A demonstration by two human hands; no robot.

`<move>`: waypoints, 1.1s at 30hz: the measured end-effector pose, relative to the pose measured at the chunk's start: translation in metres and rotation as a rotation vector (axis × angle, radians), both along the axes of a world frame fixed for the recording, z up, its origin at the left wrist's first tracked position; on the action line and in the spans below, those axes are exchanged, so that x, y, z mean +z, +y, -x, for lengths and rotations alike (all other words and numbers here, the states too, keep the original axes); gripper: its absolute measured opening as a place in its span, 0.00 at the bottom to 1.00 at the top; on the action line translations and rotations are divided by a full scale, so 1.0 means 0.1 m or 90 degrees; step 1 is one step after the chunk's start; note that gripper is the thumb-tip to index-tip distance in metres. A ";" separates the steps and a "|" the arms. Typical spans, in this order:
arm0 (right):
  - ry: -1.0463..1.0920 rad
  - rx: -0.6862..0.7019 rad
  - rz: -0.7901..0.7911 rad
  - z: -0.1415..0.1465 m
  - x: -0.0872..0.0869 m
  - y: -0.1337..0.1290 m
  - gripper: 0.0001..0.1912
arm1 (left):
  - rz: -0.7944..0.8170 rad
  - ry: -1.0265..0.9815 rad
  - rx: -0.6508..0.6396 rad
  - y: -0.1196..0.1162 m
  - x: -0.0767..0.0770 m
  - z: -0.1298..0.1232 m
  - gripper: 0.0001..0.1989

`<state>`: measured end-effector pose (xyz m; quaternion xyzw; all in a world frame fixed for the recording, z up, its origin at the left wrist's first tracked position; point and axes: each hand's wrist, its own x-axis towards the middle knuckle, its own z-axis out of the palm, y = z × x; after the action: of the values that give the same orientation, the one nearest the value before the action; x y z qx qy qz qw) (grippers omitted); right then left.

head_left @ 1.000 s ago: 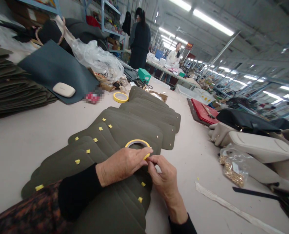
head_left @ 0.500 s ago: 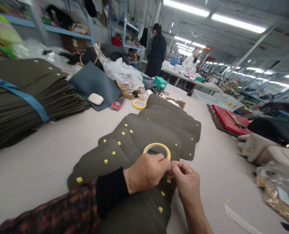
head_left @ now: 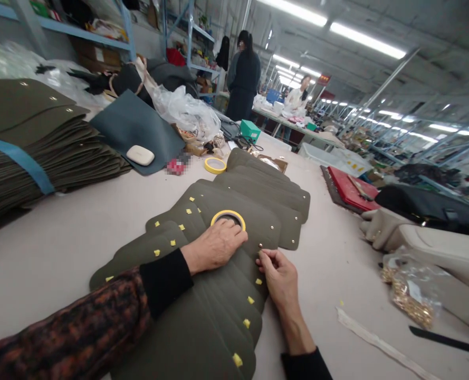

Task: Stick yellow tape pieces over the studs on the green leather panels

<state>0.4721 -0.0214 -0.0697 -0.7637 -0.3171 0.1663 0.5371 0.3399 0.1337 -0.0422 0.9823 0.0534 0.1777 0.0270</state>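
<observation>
A fan of overlapping dark olive leather-like panels [head_left: 187, 316] covers the middle of the table. Small yellow tape pieces [head_left: 237, 360] dot their left and right edges. My left hand [head_left: 218, 247] lies over the panels, its fingers closed on the near side of a yellow tape roll [head_left: 228, 212], which hides part of the ring. To its right, my right hand [head_left: 280, 277] is pinched at the panels' right edge, just below a small metal stud [head_left: 260, 245]. Whatever sits between those fingertips is too small to make out.
A strapped stack of olive panels [head_left: 60, 148] stands left. Behind are a dark blue sheet [head_left: 139, 126] with a white case [head_left: 140, 155], and a second tape roll [head_left: 215, 165]. A bag of gold-coloured hardware [head_left: 410, 303] lies right. Two people [head_left: 242, 79] stand farther back.
My hands have moved apart, the left drawing away leftward with the tape roll. My right hand has come to the panels' edge by the stud. The camera view has shifted a little.
</observation>
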 end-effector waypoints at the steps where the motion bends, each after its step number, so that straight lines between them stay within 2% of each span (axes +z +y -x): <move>1: 0.003 0.003 -0.002 0.00 0.00 0.00 0.17 | 0.000 0.002 0.002 0.00 0.00 0.01 0.08; 9: 0.094 0.034 -0.024 -0.07 0.06 -0.03 0.17 | 0.073 0.028 0.039 -0.11 0.06 0.32 0.08; 15: 0.157 0.139 0.135 0.00 0.20 -0.18 0.13 | 0.100 0.024 0.034 -0.16 0.08 0.34 0.08; 20: -0.003 0.177 0.228 0.09 0.24 -0.20 0.11 | 0.097 0.040 0.045 -0.15 0.04 0.31 0.08; 26: -0.209 0.190 0.231 0.17 0.24 -0.15 0.11 | 0.111 0.044 0.038 -0.15 0.02 0.32 0.07; 30: -0.281 0.200 0.231 0.20 0.22 -0.15 0.11 | 0.120 0.035 0.043 -0.14 0.00 0.31 0.07; 33: -0.282 0.195 0.222 0.19 0.20 -0.15 0.09 | 0.120 0.036 0.042 -0.14 -0.01 0.31 0.07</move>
<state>0.4531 -0.0360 -0.0495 -0.8051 -0.5045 0.1271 0.2848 0.3086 0.1198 -0.0434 0.9777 0.1032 0.1452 0.1116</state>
